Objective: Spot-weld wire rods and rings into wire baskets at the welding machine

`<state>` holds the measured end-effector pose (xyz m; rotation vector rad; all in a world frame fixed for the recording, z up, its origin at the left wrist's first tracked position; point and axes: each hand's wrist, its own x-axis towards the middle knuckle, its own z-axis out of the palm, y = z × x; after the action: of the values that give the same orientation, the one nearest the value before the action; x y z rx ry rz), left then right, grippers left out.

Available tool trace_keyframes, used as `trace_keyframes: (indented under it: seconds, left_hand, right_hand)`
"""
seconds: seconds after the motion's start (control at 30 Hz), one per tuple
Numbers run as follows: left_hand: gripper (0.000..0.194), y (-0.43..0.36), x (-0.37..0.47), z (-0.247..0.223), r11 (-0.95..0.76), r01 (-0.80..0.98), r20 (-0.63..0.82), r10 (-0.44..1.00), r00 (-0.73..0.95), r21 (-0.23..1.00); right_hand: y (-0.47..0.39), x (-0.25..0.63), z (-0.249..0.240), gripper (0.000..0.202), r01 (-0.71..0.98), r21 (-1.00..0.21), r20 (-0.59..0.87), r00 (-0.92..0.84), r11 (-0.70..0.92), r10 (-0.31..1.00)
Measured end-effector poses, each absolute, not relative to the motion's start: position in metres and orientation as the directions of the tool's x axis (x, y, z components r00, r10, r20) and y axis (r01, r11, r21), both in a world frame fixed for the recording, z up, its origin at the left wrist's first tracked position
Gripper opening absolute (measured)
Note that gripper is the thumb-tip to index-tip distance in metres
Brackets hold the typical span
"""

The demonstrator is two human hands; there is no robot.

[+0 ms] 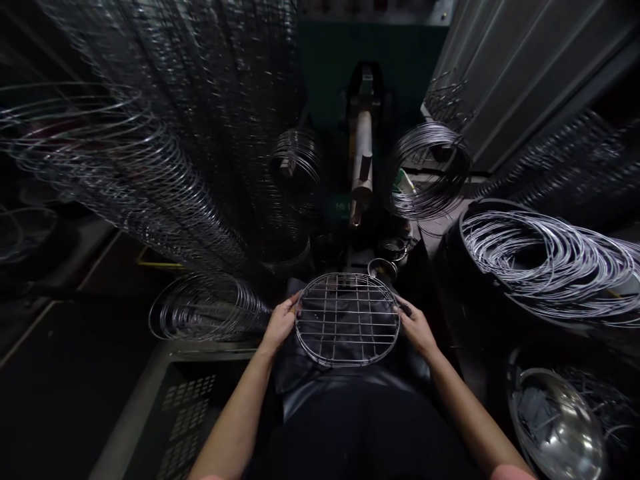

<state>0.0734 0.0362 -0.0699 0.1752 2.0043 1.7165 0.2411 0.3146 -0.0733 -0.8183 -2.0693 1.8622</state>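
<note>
A round wire rack (349, 319) with a crossed grid is held in front of my body, above my dark lap. My left hand (281, 324) grips its left rim, and my right hand (416, 328) grips its right rim. Both sets of fingers are closed on the rim, partly hidden by the wire. Just beyond the rack, a machine's copper-coloured tip (356, 212) points down from a pale cylindrical arm (363, 143). A small ring-shaped container (383, 268) is close behind the rack's right side.
Tall stacks of wire rings (150, 160) lean at the left, with more wire hoops (200, 310) below. A plastic crate (165, 363) stands at lower left. On the right are a tub of wire rings (540, 263) and a metal bowl (570, 427). Wire coils (433, 170) hang beside the machine.
</note>
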Motion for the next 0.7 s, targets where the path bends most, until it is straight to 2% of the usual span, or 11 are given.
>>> trace_keyframes:
  seconds: [0.2, 0.33, 0.53, 0.7]
  left_hand:
    - [0.052, 0.033, 0.070, -0.075, 0.252, -0.221, -0.315, 0.442, -0.840, 0.942]
    - [0.059, 0.028, 0.069, -0.079, 0.268, -0.180, -0.298, 0.507, -0.809, 0.946]
    - [0.069, 0.012, 0.056, -0.077, 0.457, 0.034, -0.311, 0.657, -0.686, 0.889]
    - [0.078, -0.009, 0.040, -0.056, 0.512, 0.297, -0.370, 0.828, -0.422, 0.806]
  right_hand:
    - [0.317, 0.240, -0.071, 0.049, 0.252, -0.966, -0.183, -0.830, 0.061, 0.527]
    - [0.319, 0.245, -0.075, 0.048, 0.265, -0.963, -0.200, -0.835, 0.056, 0.512]
    - [0.320, 0.253, -0.086, 0.051, 0.325, -0.945, -0.264, -0.826, 0.038, 0.497]
    - [0.333, 0.263, -0.079, 0.059, 0.340, -0.935, -0.297, -0.905, 0.097, 0.305]
